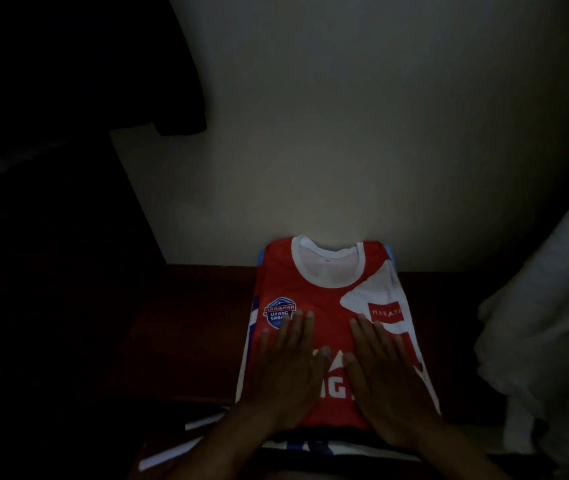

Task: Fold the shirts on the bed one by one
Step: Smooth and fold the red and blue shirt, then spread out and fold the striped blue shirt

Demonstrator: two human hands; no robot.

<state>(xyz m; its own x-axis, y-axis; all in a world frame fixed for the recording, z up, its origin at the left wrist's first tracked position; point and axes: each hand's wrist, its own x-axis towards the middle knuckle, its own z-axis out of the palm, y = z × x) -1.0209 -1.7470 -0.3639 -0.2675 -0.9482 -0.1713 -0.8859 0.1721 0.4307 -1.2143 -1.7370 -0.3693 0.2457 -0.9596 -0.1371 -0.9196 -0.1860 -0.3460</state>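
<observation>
A red and white shirt [324, 292] with a white collar and a blue crest lies folded into a rectangle on the dark red bed [193, 327], collar away from me. My left hand [286, 372] lies flat on its lower left part, fingers straight. Beside it, my right hand [383, 379] presses flat on the lower right part. Blue and white edges of other folded garments [310, 446] peek out beneath the shirt's near edge and sides.
A pale wall [345, 133] rises directly behind the shirt. A heap of white fabric [546, 341] sits at the right. A dark garment [172, 81] hangs at the upper left, and the left side is in deep shadow. White folded edges [179, 448] show at the lower left.
</observation>
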